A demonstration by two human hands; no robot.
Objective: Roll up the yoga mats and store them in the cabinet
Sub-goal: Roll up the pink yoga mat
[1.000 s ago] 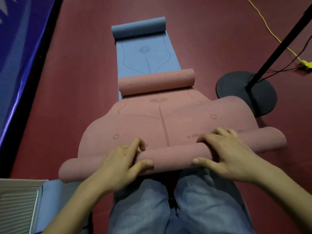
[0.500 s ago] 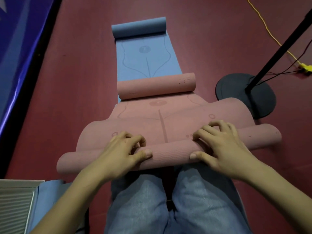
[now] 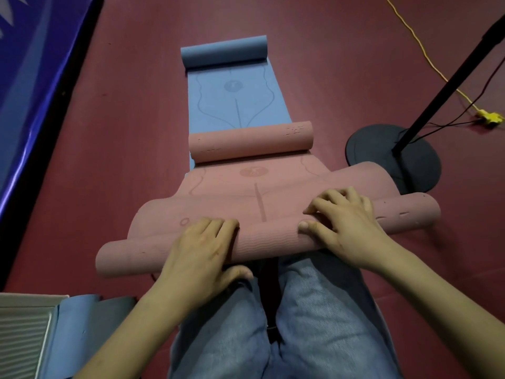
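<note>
The pink yoga mat (image 3: 254,192) lies on the dark red floor (image 3: 131,132), and rolling it is only begun. Its near end is wound into a thin roll (image 3: 267,236) lying across just in front of the person's knees (image 3: 273,310). Beyond that roll a stretch of flat mat runs to the mat's far end, which curls up into a loose coil (image 3: 250,142) of its own. That coil will probably have to flatten out, or be met by the roll, before the mat is one bundle.

The left hand (image 3: 202,250) rests over the roll, fingers curved down on its far side and thumb on its near side. The right hand (image 3: 344,225) does the same further along, its fingers bent onto the flat mat just past the roll and the thumb against the roll. Both hands grip the roll.

Past the pink coil lies the blue yoga mat (image 3: 235,97), mostly flat, with only its far end curled. It looks untouched, so it is all still to do. No cabinet can be made out for certain, so storing has not started. By this judgement the task is at an early stage.
</note>
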